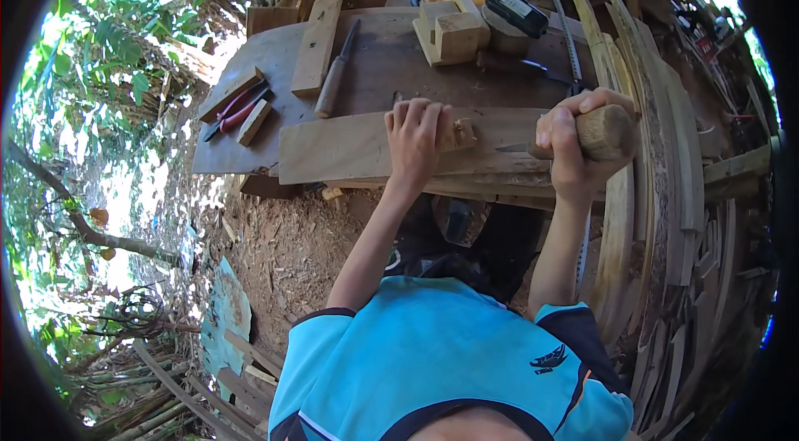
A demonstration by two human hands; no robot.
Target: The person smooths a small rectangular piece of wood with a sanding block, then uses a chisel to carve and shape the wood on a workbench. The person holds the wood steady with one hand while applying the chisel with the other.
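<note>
A long flat plank [333, 150] lies across the near side of the workbench. On it, my left hand [414, 133] is closed, with curled fingers pressed on a small notched wood piece [460, 136] that sticks out on the hand's right. To the right, my right hand [574, 137] wraps round the thick handle of a wooden-handled blade [606, 135]. Its short metal blade points left toward the wood piece, apart from it. The exact kind of tool cannot be made out, as my fingers cover its middle.
Beyond the plank, the bench [383, 50] bears a wooden-handled tool [333, 79], red-handled pliers [239, 112], a wooden board [318, 46], stacked wood blocks [456, 35], a dark case [516, 12] and a metal ruler [563, 29]. Long timber strips [657, 150] crowd the right; shavings cover the ground [291, 233].
</note>
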